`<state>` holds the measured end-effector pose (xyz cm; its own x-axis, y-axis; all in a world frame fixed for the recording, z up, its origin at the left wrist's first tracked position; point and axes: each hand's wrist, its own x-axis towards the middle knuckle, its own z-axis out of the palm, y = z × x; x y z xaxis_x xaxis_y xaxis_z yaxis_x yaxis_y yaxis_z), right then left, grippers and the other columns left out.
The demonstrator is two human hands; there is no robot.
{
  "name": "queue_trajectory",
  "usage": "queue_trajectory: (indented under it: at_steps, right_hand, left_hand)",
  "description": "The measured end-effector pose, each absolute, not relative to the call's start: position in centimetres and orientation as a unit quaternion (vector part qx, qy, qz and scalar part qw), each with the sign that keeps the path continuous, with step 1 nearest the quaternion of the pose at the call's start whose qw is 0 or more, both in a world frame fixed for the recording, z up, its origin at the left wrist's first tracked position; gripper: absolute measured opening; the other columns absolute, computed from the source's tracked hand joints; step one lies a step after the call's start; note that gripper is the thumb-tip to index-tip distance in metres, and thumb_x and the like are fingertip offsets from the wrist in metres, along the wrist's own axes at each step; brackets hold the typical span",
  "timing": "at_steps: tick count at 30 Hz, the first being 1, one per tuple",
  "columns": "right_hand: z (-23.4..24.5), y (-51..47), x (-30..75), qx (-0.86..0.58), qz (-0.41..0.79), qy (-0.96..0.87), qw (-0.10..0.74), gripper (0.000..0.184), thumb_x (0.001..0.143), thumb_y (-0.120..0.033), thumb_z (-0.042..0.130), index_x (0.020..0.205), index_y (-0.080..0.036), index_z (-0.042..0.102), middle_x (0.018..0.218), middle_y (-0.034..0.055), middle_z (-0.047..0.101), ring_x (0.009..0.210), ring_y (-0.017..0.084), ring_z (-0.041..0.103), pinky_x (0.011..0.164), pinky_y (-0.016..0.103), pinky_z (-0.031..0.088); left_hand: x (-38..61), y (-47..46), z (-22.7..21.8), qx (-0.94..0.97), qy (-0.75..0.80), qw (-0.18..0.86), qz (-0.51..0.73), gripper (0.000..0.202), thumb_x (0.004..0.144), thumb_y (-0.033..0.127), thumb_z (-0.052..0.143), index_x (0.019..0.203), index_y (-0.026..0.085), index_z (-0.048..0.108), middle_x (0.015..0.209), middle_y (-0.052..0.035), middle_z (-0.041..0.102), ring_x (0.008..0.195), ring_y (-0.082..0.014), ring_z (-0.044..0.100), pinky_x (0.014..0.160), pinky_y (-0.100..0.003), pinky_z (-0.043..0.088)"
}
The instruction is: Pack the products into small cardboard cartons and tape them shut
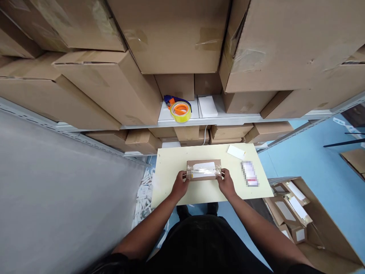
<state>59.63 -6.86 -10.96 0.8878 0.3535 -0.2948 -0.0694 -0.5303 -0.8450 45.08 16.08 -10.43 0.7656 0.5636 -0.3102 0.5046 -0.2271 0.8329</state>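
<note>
A small brown cardboard parcel (203, 169) with a white label and clear tape across it lies on a pale yellow table (171, 167). My left hand (180, 183) grips its left end with fingers curled. At its right end my right hand (226, 182) holds it the same way. Both hands press the tape down at the box's ends.
A white slip (236, 152) and a blurred paper (250, 173) lie on the table's right side. A tape dispenser (179, 109) and a white box (207, 106) sit on the shelf among stacked cartons. An open carton of labelled parcels (291, 207) stands at right; paper scraps (144, 194) litter the floor left.
</note>
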Motion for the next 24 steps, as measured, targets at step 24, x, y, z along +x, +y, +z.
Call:
queue_trajectory:
  at_steps: [24]
  right_hand:
    - [-13.4,-11.2,52.8,-0.874,0.222,-0.026,0.432,0.043,0.088,-0.048,0.053,0.121,-0.021,0.059,0.111,0.0107,0.071,0.099,0.028,0.069,0.092,0.042,0.051]
  left_hand:
    - [41.1,18.1,-6.4,0.883,0.164,0.44,0.008,0.022,0.095,0.033,0.05,0.11,0.025,0.064,0.112,-0.0072,0.07,0.107,-0.0237,0.066,0.094,-0.038,0.054]
